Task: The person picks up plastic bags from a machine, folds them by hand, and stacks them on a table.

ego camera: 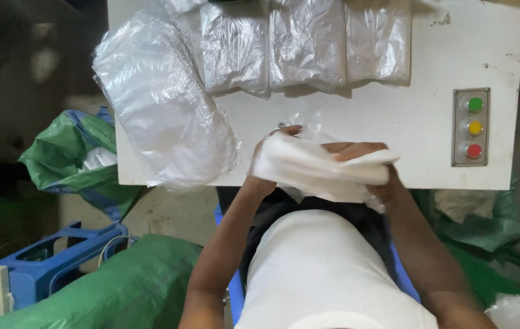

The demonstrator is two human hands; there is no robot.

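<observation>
Now folded white cloth [321,167] sits between both hands' fingers [284,131].

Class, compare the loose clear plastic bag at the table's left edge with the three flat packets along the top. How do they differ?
The loose clear plastic bag is large, crumpled and overhangs the white table; the three flat packets are smaller, neatly flattened and set side by side. Both are transparent plastic, untouched by either hand.

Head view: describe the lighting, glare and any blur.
Head view: the white table is brightly lit, nearly washed out; the surroundings on the left fall into dark shadow; the clear plastic bags catch soft glare; the folded white cloth between both hands looks slightly overexposed and soft; edges curve mildly.
</observation>
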